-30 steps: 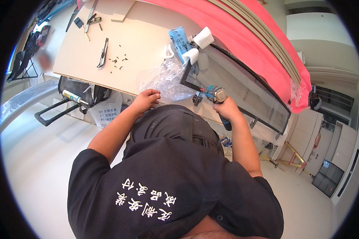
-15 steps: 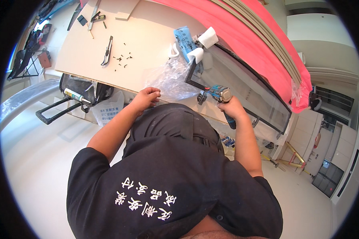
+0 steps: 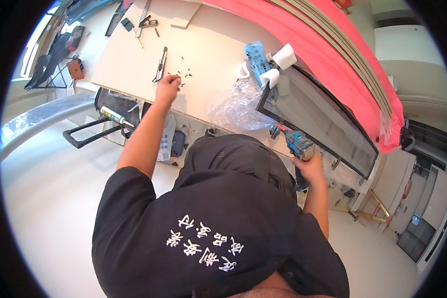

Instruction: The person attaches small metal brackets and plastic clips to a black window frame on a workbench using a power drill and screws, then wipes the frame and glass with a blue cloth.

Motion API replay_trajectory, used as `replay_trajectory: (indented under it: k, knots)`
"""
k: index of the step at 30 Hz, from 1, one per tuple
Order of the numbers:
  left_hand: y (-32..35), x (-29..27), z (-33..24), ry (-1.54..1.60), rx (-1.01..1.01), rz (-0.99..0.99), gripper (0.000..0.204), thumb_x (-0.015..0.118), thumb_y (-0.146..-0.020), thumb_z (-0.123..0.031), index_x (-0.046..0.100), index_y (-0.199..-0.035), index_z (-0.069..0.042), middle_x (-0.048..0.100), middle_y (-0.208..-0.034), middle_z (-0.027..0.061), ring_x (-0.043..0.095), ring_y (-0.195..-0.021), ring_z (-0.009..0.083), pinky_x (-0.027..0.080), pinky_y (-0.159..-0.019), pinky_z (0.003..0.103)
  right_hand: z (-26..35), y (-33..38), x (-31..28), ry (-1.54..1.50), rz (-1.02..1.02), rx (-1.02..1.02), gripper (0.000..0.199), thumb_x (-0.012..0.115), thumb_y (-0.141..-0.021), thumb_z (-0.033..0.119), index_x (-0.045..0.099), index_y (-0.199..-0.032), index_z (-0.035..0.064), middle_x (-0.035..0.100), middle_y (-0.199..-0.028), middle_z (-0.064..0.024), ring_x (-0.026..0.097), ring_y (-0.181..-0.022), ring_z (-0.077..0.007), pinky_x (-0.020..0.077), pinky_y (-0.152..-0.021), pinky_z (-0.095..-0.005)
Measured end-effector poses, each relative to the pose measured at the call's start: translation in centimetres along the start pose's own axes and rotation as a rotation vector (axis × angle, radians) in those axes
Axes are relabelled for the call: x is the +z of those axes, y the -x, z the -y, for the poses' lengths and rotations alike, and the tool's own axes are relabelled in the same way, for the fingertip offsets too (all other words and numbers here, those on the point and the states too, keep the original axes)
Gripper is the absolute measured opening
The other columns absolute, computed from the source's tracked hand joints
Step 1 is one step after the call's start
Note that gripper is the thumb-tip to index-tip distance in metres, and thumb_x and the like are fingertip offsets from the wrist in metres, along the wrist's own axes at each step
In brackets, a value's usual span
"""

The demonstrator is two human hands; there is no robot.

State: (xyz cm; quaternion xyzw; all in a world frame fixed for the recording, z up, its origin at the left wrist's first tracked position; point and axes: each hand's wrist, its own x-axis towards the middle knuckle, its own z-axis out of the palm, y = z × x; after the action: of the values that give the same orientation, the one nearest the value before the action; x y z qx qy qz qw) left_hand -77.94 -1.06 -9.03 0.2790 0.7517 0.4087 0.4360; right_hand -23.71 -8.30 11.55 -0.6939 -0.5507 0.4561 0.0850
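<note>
My left hand [image 3: 168,88] reaches out over the pale worktable [image 3: 129,64], fingers bunched beside several small dark screws [image 3: 182,74]. Whether it holds one is too small to tell. My right hand [image 3: 310,168] grips a blue cordless drill [image 3: 298,144] at the near edge of a long black-framed glass panel [image 3: 328,124]. The panel lies along the table's right side. A black hand tool [image 3: 160,64] lies just left of the screws.
Crumpled clear plastic [image 3: 236,107], a blue packet [image 3: 256,57] and white foam corner pieces [image 3: 284,55] sit near the panel's far end. A pink sheet [image 3: 347,59] runs behind. Below the table edge are a sealant tube [image 3: 116,118] and a black handle [image 3: 79,139].
My left hand has moved from the table's near edge out to the scattered screws. My right hand with the drill has dropped slightly lower along the panel.
</note>
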Motion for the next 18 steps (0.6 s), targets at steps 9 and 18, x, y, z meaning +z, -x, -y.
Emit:
replay_trajectory:
  k: [9, 18]
  knots:
    - [-8.8, 3.1, -3.3, -0.802, 0.067, 0.136, 0.041, 0.074, -0.086, -0.037, 0.076, -0.105, -0.001, 0.076, -0.102, 0.0204, 0.073, -0.097, 0.0356, 0.057, -0.086, 0.046, -2.4, 5.2, 2.8, 0.029, -0.063, 0.144, 0.037, 0.085, -0.073, 0.009, 0.072, -0.106, -0.0026, 0.077, -0.100, -0.0120, 0.072, -0.093, -0.0209, 0.0559, -0.085, -0.0367]
    - [-12.4, 5.0, -2.7, -1.055, 0.076, 0.267, 0.042, 0.070, -0.087, -0.031, 0.073, -0.107, 0.006, 0.072, -0.114, 0.0280, 0.069, -0.110, 0.0415, 0.055, -0.097, 0.046, -2.6, 8.3, 2.7, -0.082, -0.137, 0.227, 0.036, 0.083, -0.074, 0.008, 0.072, -0.107, -0.0024, 0.077, -0.099, -0.0107, 0.072, -0.093, -0.0208, 0.0560, -0.084, -0.0364]
